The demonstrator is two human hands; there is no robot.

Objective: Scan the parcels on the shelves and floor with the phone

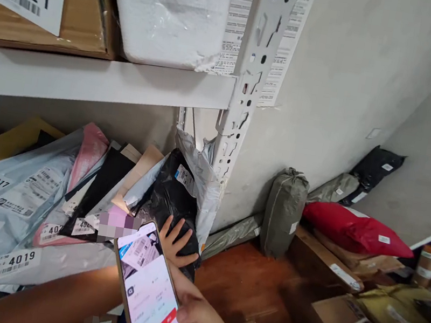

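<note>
Head view has the left hand (176, 242) spread flat on a black plastic parcel (165, 192), fingers fanned and gripping nothing, while the right hand (203, 312) grasps a smartphone (153, 293) above the lower shelf's mailers. The parcel sits at the right end of the row, beside the perforated rack upright (247, 90), with a crumpled grey plastic bag (207, 187) behind it. Its shipping label (185, 177) faces outward, and the screen displays a label with a similar blue corner. Good handling here probably means light, steady pressure from the left palm, enough to keep the slick film taut without shifting the parcel or folding the label. Those fingers are best kept below the print, as they are now. The phone wants a firm grip along its edges, with the lens unobstructed and glare off the plastic. The right thumb lies close to the red on-screen button (168, 320), whether touching I cannot tell; a deliberate tap would be safer than a brush, since a stray press could register too soon.
</note>
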